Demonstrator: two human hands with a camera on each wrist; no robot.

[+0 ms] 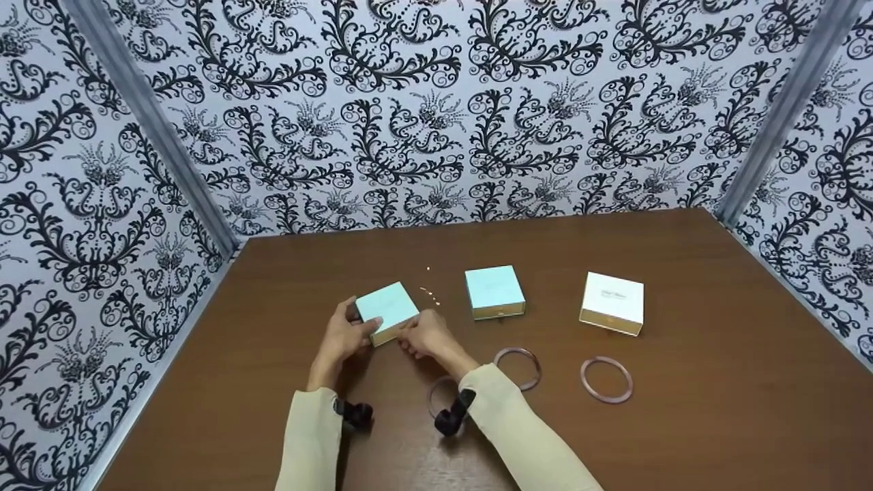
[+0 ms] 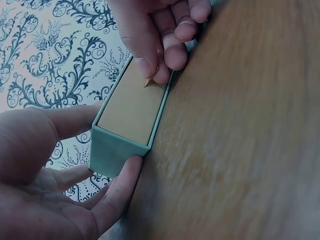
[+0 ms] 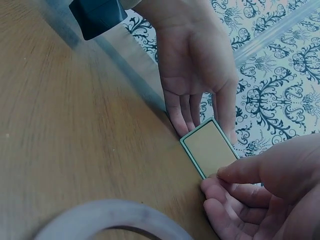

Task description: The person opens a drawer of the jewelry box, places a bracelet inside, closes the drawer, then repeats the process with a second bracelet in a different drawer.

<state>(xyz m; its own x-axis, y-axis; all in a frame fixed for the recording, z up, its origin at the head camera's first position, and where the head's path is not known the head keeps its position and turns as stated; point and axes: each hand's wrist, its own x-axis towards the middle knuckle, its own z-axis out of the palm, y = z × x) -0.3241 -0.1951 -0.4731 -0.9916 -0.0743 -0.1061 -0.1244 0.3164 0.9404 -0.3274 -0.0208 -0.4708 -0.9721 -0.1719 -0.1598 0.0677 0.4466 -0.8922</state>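
Note:
A mint-green sliding box (image 1: 387, 305) with a gold-coloured drawer front (image 2: 131, 105) is held low at the table's left-centre. My left hand (image 1: 346, 335) grips it from the left, thumb on the lid and fingers around its side. At the drawer front, my right hand (image 1: 430, 334) pinches a small gold pull tab (image 2: 146, 82) between thumb and forefinger. The drawer front sits within the green sleeve. What the box holds is hidden. Beneath my right wrist lies a bangle (image 1: 431, 399), partly covered.
Another mint-green box (image 1: 494, 290) and a white box (image 1: 614, 300) stand to the right on the brown table (image 1: 716, 409). Two more bangles, one nearer (image 1: 539, 372) and one farther right (image 1: 631, 382), lie in front of them. Small pale bits (image 1: 430, 293) lie behind my right hand. Patterned walls (image 1: 436, 136) enclose the table.

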